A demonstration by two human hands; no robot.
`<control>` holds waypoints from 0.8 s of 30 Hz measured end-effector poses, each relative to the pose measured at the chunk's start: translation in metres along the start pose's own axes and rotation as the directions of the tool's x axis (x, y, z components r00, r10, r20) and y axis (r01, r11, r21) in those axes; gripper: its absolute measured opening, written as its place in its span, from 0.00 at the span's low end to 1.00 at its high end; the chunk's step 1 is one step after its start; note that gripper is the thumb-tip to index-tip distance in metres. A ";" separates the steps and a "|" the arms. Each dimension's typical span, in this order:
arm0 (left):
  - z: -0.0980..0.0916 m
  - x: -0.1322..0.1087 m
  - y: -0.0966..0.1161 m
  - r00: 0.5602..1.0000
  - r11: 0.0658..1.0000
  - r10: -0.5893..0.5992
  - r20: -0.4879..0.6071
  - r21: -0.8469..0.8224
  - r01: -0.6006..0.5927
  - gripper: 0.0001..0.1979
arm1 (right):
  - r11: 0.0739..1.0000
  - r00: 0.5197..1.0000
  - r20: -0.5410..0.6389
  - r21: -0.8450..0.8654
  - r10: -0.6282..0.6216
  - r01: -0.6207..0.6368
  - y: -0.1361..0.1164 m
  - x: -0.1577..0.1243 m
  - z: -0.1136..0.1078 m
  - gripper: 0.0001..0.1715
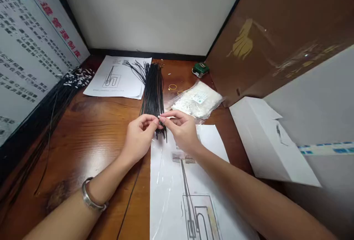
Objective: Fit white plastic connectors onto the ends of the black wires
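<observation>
My left hand [143, 131] is closed in a pinch on a thin black wire [129, 195], whose length trails down toward the table's near edge. Against it, fingertip to fingertip, my right hand [181, 127] pinches a tiny white connector [159, 117]; its details are too small to make out. Both hands are above the near end of a thick bundle of black wires [153, 89] lying lengthwise on the table. Below my right hand is a plastic-covered sheet with a printed wiring drawing [168, 195].
A clear bag of small white parts [197, 100] lies beyond my right hand, near a green tape measure [200, 69]. More wires with white ends [79, 77] lean at left. Papers [102, 85] rest behind. A white folded box [257, 136] stands by the right wall.
</observation>
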State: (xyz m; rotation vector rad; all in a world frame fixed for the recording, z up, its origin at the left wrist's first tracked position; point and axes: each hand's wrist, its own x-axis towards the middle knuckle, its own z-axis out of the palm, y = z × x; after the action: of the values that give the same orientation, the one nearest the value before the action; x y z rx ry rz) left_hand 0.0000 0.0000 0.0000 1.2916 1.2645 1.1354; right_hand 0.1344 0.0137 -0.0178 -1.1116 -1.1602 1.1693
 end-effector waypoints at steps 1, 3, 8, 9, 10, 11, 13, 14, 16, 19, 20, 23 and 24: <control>0.000 0.001 0.000 1.000 1.000 -0.003 0.001 -0.006 0.003 0.08 | 1.000 1.000 -0.001 -0.002 0.001 -0.001 -0.001 0.000 0.000 0.10; 0.001 0.001 0.001 1.000 1.000 -0.011 0.004 -0.020 0.011 0.08 | 1.000 1.000 0.000 0.000 0.001 -0.001 -0.002 -0.001 -0.001 0.10; 0.000 0.001 0.001 0.999 0.996 -0.049 0.019 -0.079 0.050 0.09 | 1.000 1.000 0.018 0.022 -0.004 0.004 -0.002 -0.002 -0.002 0.10; 0.000 0.000 0.001 0.998 0.994 -0.052 0.023 -0.090 0.054 0.09 | 1.000 1.000 0.023 0.013 -0.005 0.004 -0.002 -0.002 -0.002 0.10; -0.001 0.000 0.001 0.998 0.993 -0.053 0.030 -0.100 0.056 0.09 | 1.000 1.000 0.026 0.004 -0.006 0.006 -0.001 -0.002 -0.002 0.10; -0.001 0.000 0.001 0.998 0.993 -0.051 0.038 -0.107 0.055 0.09 | 1.000 1.000 0.028 -0.001 -0.010 0.010 -0.001 -0.002 -0.002 0.10; -0.002 0.000 0.001 0.998 0.992 -0.041 0.055 -0.115 0.047 0.10 | 1.000 0.999 0.034 0.002 -0.019 0.019 0.000 -0.002 -0.002 0.10; -0.002 0.000 0.001 0.997 0.992 -0.036 0.062 -0.119 0.043 0.10 | 1.000 0.999 0.038 0.006 -0.023 0.022 0.000 -0.002 -0.002 0.10; -0.003 0.000 0.001 0.997 0.991 -0.029 0.067 -0.127 0.037 0.10 | 1.000 0.998 0.048 0.011 -0.029 0.029 0.000 -0.002 -0.003 0.10; -0.003 -0.001 0.001 0.997 0.990 -0.025 0.071 -0.136 0.034 0.10 | 0.999 0.997 0.065 0.027 -0.033 0.031 -0.001 -0.002 -0.003 0.09; -0.003 -0.001 0.001 0.997 0.990 -0.025 0.072 -0.138 0.035 0.10 | 0.999 0.997 0.072 0.038 -0.031 0.029 -0.001 -0.002 -0.003 0.09; -0.003 -0.001 0.001 0.997 0.989 -0.025 0.073 -0.141 0.035 0.09 | 0.998 0.996 0.084 0.064 -0.024 0.019 0.000 -0.002 -0.003 0.08; -0.003 -0.001 0.001 0.997 0.989 -0.026 0.071 -0.140 0.035 0.09 | 0.998 0.996 0.083 0.064 -0.023 0.017 0.000 -0.002 -0.003 0.08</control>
State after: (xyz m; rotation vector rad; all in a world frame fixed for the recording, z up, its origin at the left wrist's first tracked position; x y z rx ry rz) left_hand -0.0031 -0.0010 0.0017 1.1920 1.1292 1.1290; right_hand 0.1371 0.0118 -0.0183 -1.0085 -1.1877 1.2390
